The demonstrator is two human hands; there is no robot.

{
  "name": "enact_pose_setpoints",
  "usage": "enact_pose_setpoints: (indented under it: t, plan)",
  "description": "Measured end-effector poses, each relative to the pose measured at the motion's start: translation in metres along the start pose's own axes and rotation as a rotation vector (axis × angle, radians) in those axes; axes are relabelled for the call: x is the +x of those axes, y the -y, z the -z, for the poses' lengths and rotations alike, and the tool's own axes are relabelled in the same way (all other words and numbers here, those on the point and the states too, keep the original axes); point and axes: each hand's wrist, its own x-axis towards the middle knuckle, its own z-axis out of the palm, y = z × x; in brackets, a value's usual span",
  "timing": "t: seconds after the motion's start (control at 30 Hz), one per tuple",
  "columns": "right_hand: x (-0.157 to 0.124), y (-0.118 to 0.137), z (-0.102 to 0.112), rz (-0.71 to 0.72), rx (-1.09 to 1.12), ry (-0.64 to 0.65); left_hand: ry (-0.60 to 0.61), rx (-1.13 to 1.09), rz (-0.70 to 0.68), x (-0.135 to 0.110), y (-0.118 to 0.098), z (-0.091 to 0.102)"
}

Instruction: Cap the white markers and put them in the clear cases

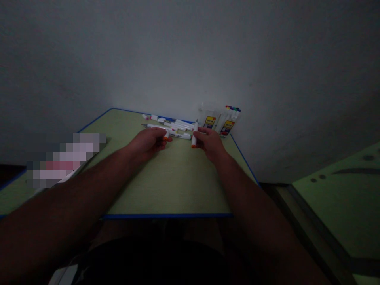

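My right hand (212, 143) is closed on a white marker (195, 135), held upright with its bare tip upward and its orange end down. In my left hand (148, 141) is a white marker cap (167, 133) with an orange end, pinched between the fingers. The cap and the marker are apart. Behind the hands, several white markers (184, 125) lie loosely on the table, some with their tips bare. A loose marker with a green band (186, 136) lies between the hands. Loose caps (154, 117) rest near the back edge.
Two clear plastic marker cases stand at the back right; the right case (228, 126) has several coloured markers in it, and the other case (209, 120) stands beside it. A blurred-out flat item (68, 160) lies on the left. The pale green table (178, 186) has blue edging and meets a wall.
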Motion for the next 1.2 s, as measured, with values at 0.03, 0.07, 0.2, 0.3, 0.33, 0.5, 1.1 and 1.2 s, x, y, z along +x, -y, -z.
enact_pose_setpoints:
  t: [0.03, 0.07, 0.2, 0.3, 0.33, 0.5, 1.1, 1.2]
  plan:
    - [0.0, -0.001, 0.0, -0.006, 0.005, 0.007, 0.003, 0.0, -0.003, 0.0, 0.001, 0.0]
    - [0.001, -0.001, 0.001, -0.008, 0.007, 0.012, 0.008, 0.0, -0.003, 0.001, 0.001, 0.0]
    - [0.002, -0.005, 0.003, 0.0, 0.01, 0.035, 0.025, -0.001, -0.006, 0.001, 0.002, 0.0]
    - [0.004, -0.007, 0.004, 0.007, 0.005, 0.038, 0.02, 0.001, -0.006, 0.0, 0.001, 0.0]
    - [0.005, -0.007, 0.004, 0.007, 0.003, 0.038, 0.02, 0.001, -0.005, -0.001, 0.001, 0.0]
    - [0.003, -0.005, 0.002, -0.001, -0.006, 0.024, 0.032, 0.017, -0.004, -0.002, 0.0, 0.0]
    - [-0.006, 0.001, -0.001, 0.003, -0.047, 0.064, 0.034, 0.03, 0.0, -0.005, 0.0, -0.003]
    - [-0.007, 0.002, -0.002, -0.007, -0.057, 0.055, 0.035, 0.031, -0.006, -0.003, 0.001, -0.002]
